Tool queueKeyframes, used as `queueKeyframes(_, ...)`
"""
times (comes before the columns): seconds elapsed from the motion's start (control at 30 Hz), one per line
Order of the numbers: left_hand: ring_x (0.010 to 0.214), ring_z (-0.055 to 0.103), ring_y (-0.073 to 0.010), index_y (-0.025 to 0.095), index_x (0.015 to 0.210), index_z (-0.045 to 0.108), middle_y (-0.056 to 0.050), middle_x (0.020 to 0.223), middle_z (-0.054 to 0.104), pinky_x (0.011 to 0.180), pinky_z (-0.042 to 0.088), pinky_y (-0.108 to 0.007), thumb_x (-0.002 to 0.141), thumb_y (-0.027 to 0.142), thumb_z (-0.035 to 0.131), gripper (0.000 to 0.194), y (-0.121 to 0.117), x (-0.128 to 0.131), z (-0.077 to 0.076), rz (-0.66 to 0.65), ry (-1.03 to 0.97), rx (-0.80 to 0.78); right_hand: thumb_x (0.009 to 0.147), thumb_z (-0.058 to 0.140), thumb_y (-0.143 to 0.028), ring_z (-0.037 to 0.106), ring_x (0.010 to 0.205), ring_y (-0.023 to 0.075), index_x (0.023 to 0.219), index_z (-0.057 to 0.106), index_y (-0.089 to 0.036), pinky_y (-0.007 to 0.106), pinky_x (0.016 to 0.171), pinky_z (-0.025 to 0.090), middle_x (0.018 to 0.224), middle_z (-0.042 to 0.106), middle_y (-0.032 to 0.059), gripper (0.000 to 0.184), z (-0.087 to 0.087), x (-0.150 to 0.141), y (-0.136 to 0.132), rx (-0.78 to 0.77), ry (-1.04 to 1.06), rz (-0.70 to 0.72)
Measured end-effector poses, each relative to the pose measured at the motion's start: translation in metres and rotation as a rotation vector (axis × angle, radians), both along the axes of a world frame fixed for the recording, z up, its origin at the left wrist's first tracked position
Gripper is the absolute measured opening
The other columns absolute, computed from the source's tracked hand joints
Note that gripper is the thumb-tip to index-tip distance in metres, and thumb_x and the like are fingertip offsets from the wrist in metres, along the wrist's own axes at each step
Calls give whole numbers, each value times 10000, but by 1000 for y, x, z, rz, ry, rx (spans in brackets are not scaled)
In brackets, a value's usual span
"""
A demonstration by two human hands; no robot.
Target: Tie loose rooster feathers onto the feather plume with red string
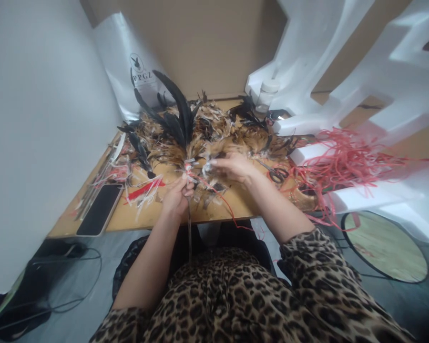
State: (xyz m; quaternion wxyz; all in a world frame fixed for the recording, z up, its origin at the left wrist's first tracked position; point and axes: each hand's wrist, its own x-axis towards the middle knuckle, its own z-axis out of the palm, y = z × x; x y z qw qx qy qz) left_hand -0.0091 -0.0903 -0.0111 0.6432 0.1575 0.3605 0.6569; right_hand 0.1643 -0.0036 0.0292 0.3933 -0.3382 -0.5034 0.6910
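1. Far to the left of the hands, a dark phone point(99, 209) is lying flat near the front edge of the desk point(136, 219), and some thin metal tools point(109, 159) are lying just behind it.
2. The left hand point(177, 197) is clenching around the bound stems of a feather bundle point(180, 128). The black and brown feathers are fanning up and away from this hand.
3. The bundle is looking very light and soft. The vanes are probably bending and fraying easily, so I judge that the stiff quill ends, where the wrapping point(188, 167) is sitting, are the best place for holding.
4. A red string point(221, 200) is running from the wrapping down over the desk edge, between the two hands. It is looking thin and maybe slippery.
5. The right hand point(232, 167) is resting just to the right of the wrapping, fingers bent down onto loose feathers. If it is pinching the string, I cannot tell.
6. To the right of the right hand, scissors point(277, 174) are lying on the desk, near a tangle of red strips point(343, 159).
7. Behind this, a white jar point(266, 95) is standing against white foam pieces point(343, 71).
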Motion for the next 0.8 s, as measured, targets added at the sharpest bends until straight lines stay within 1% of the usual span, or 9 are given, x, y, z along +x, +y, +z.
queueKeyframes(0.1, 484, 430, -19, 104, 714, 580, 7, 635, 511, 364, 277, -92, 715, 124, 691, 113, -1, 2, 2, 3, 18, 23, 543, 803, -267, 621, 782, 155, 800, 674, -113, 285, 772, 484, 781, 691, 30, 326, 9, -19, -13, 265, -52, 103)
queueKeyframes(0.17, 486, 439, -20, 100, 734, 593, 5, 642, 525, 364, 273, -92, 702, 129, 702, 117, -2, 4, 3, 10, 25, 35, 572, 776, -278, 613, 839, 162, 826, 687, -110, 301, 837, 462, 833, 694, 31, 318, 12, -26, -15, 417, -132, 150)
queueKeyframes(0.27, 493, 461, -26, 97, 729, 598, -1, 644, 543, 363, 265, -96, 678, 145, 724, 144, -3, 5, 3, 24, 46, 51, 632, 725, -300, 601, 838, 164, 843, 694, -102, 306, 843, 448, 852, 689, 37, 290, 11, -31, -12, 567, -235, 176)
queueKeyframes(0.37, 489, 470, -34, 99, 711, 603, -9, 625, 557, 367, 264, -103, 658, 160, 737, 157, -4, 5, 2, 44, 83, 61, 660, 694, -301, 588, 813, 160, 840, 693, -96, 291, 813, 443, 829, 678, 39, 273, 7, -33, -9, 645, -283, 173)
queueKeyframes(0.47, 483, 470, -40, 97, 714, 618, -27, 624, 581, 372, 265, -110, 648, 177, 737, 158, -4, 7, 3, 56, 120, 60, 663, 687, -300, 568, 777, 149, 821, 686, -97, 272, 758, 436, 791, 660, 32, 257, 2, -36, -8, 664, -329, 126)
queueKeyframes(0.57, 470, 459, -41, 93, 704, 624, -39, 620, 595, 372, 260, -118, 649, 190, 725, 150, -5, 9, 5, 86, 161, 56, 656, 687, -313, 536, 696, 125, 743, 665, -96, 250, 677, 423, 701, 622, 12, 236, -4, -38, -7, 625, -356, 83)
queueKeyframes(0.67, 460, 442, -39, 91, 694, 628, -42, 612, 600, 375, 258, -122, 642, 188, 715, 140, -6, 11, 6, 123, 195, 55, 663, 678, -372, 492, 593, 101, 700, 646, -95, 235, 587, 403, 605, 571, -8, 281, -12, -42, -8, 509, -365, 87)
queueKeyframes(0.8, 452, 424, -39, 97, 682, 636, -31, 579, 581, 376, 254, -127, 639, 210, 709, 141, -6, 13, 2, 157, 243, 80, 617, 718, -391, 509, 561, 92, 711, 620, -105, 230, 561, 433, 618, 592, -4, 316, -18, -46, -10, 308, -243, 140)
